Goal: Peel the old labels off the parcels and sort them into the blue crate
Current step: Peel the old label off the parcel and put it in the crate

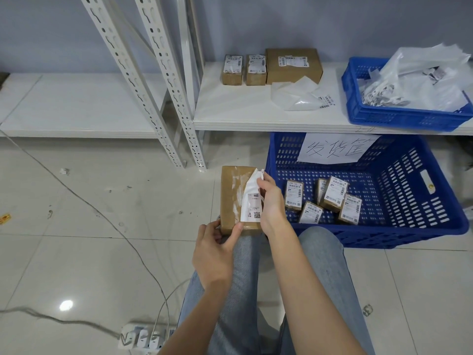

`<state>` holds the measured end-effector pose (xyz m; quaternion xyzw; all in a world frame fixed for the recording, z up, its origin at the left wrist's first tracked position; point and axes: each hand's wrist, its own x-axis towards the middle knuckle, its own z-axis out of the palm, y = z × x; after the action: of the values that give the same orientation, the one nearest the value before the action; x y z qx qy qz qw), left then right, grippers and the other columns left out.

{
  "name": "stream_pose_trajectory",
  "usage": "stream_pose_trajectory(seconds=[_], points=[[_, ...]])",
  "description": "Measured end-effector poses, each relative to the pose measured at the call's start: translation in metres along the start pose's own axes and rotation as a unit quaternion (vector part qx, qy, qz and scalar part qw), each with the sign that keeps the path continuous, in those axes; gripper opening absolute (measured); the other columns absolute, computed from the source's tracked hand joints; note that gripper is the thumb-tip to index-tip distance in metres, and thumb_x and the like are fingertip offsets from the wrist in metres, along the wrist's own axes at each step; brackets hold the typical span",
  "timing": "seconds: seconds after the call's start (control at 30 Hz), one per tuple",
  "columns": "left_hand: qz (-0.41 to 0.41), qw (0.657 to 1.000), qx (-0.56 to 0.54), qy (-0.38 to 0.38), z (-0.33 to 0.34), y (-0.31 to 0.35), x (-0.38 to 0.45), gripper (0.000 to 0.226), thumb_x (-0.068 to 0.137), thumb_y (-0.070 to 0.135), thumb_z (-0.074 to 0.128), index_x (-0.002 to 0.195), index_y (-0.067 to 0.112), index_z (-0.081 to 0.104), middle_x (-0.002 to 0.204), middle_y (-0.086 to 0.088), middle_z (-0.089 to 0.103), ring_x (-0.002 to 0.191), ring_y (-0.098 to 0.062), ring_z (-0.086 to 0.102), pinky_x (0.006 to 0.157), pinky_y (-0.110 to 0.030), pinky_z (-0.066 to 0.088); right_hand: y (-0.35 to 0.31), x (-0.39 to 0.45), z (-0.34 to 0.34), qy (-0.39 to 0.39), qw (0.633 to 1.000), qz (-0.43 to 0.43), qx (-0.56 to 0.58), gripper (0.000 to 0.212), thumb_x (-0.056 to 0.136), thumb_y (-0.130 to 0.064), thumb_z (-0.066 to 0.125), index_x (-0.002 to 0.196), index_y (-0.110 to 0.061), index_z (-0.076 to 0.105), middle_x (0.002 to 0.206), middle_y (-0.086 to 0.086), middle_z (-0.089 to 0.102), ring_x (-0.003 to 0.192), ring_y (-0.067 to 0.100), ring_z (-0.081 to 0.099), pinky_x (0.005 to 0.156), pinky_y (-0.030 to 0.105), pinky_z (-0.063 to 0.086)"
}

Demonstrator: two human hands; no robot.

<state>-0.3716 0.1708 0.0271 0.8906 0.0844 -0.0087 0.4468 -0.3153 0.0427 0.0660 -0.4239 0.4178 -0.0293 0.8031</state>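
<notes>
Label half off the box

We see the left hand (215, 252) gripping the near end of a brown box (234, 198), thumb pressed on its top, the box resting on the knee. Right hand (271, 201) pinches the far edge of the white label (252, 198), fingers clamped on it; the label is lifted and curled, near end stuck. Blue crate (409, 226) sits on the floor just right of the box, five small parcels (332, 198) inside.
</notes>
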Motion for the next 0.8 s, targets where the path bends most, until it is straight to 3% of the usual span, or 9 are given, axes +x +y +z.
stream_pose_trajectory(seconds=[0.1,0.17,0.27,0.33,0.4,0.5,0.6,0.7,0.8], points=[[0.003,1.0,-0.001,0.001,0.0,0.001,-0.001,0.067,0.069,0.075,0.048,0.105,0.022,0.068,0.087,0.017,0.055,0.074,0.008,0.055,0.058,-0.005,0.035,-0.003,-0.001,-0.001,0.004,1.0,0.007,0.007,0.026,0.096,-0.012,0.048,0.114,-0.029,0.053,0.087,-0.001,0.062,0.072,0.015,0.057,0.063,0.03,0.047],[0.005,1.0,0.0,0.001,0.0,0.001,-0.001,0.068,0.069,0.076,0.047,0.104,0.021,0.068,0.086,0.017,0.054,0.074,0.007,0.055,0.058,-0.005,0.035,-0.002,-0.002,-0.001,0.011,1.0,0.006,-0.001,0.026,0.095,-0.011,0.048,0.113,-0.027,0.054,0.086,0.0,0.062,0.072,0.016,0.058,0.064,0.03,0.047],[-0.003,1.0,-0.001,0.006,0.0,0.002,0.0,0.068,0.07,0.076,0.045,0.1,0.02,0.068,0.085,0.017,0.054,0.072,0.007,0.055,0.058,-0.005,0.036,-0.002,-0.004,0.0,0.005,0.999,0.014,0.038,0.026,0.092,-0.016,0.045,0.11,-0.019,0.063,0.099,0.005,0.066,0.084,0.02,0.062,0.077,0.036,0.05],[-0.01,1.0,-0.002,0.008,-0.001,0.003,0.0,0.068,0.07,0.077,0.045,0.099,0.02,0.068,0.084,0.016,0.054,0.071,0.007,0.054,0.057,-0.006,0.035,-0.002,-0.007,0.001,-0.007,0.999,0.004,0.039,0.021,0.087,-0.019,0.047,0.099,-0.017,0.064,0.092,0.005,0.065,0.08,0.02,0.06,0.074,0.034,0.048],[-0.011,1.0,-0.004,0.005,-0.001,0.003,-0.001,0.069,0.069,0.079,0.044,0.099,0.022,0.068,0.085,0.016,0.055,0.073,0.007,0.056,0.058,-0.007,0.035,0.001,-0.01,0.003,-0.003,0.999,-0.043,-0.028,0.011,0.081,-0.021,0.057,0.091,-0.018,0.055,0.086,0.004,0.06,0.073,0.017,0.056,0.065,0.029,0.045],[-0.009,1.0,-0.006,-0.004,-0.001,0.004,-0.002,0.068,0.067,0.08,0.044,0.099,0.025,0.067,0.086,0.017,0.055,0.076,0.006,0.056,0.059,-0.006,0.034,0.012,-0.018,0.005,0.043,0.98,-0.139,-0.137,0.041,0.079,-0.022,0.072,0.105,-0.021,0.041,0.101,-0.002,0.056,0.079,0.012,0.059,0.066,0.026,0.047],[-0.013,1.0,0.007,-0.01,0.001,0.001,0.0,0.05,0.077,0.067,0.058,0.098,0.023,0.067,0.086,0.015,0.055,0.074,0.007,0.056,0.058,-0.006,0.032,0.024,-0.027,0.01,0.113,0.937,-0.21,-0.257,0.06,0.075,-0.034,0.078,0.111,-0.021,0.032,0.092,-0.016,0.046,0.07,0.001,0.054,0.056,0.018,0.038],[-0.024,0.999,0.02,-0.019,0.003,-0.005,0.003,0.038,0.083,0.054,0.063,0.102,0.022,0.067,0.089,0.015,0.056,0.074,0.007,0.056,0.057,-0.006,0.033,0.04,-0.027,0.011,0.145,0.883,-0.254,-0.366,0.047,0.076,-0.04,0.076,0.101,-0.02,0.042,0.098,-0.01,0.049,0.076,0.01,0.055,0.062,0.024,0.042],[-0.025,0.999,0.021,-0.014,0.003,-0.005,0.003,0.036,0.085,0.053,0.063,0.101,0.022,0.066,0.089,0.017,0.055,0.073,0.009,0.055,0.057,-0.005,0.034,0.048,-0.023,0.008,0.146,0.884,-0.275,-0.348,0.031,0.081,-0.033,0.075,0.099,-0.016,0.056,0.114,-0.005,0.06,0.092,0.01,0.058,0.078,0.025,0.047]])
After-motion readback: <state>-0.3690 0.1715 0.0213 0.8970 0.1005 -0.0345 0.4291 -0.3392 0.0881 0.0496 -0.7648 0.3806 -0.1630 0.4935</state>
